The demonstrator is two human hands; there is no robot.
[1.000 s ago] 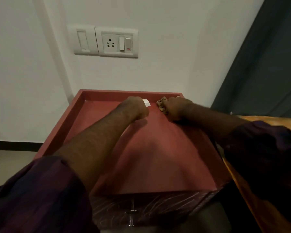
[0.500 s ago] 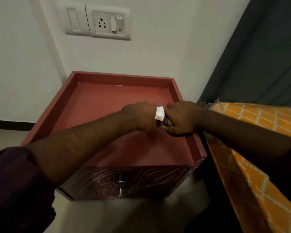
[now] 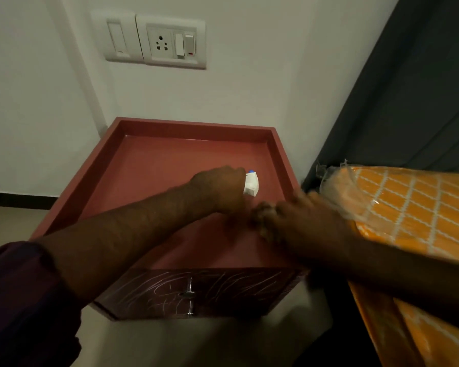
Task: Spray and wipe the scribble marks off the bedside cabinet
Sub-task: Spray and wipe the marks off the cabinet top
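The reddish-brown bedside cabinet stands against the wall with a raised rim round its bare, recessed top, pale scribble marks looping across its dark drawer front around a metal handle, and a white spray bottle nozzle with a blue tip above the top's right side.

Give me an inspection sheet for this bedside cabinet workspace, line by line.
Surface: red-brown bedside cabinet top with raised rim, no marks visible on it.
Job's things: white scribble marks cover the dark drawer front; white spray nozzle with blue tip in left hand; cloth not clearly visible.
Clutter: nothing seen.
Grippers: left hand closed on the sprayer; right hand blurred, near the cabinet's right edge.
Cables: nothing seen.
Surroundings: white wall switch and socket plate; orange patterned mattress in clear plastic; dark curtain.
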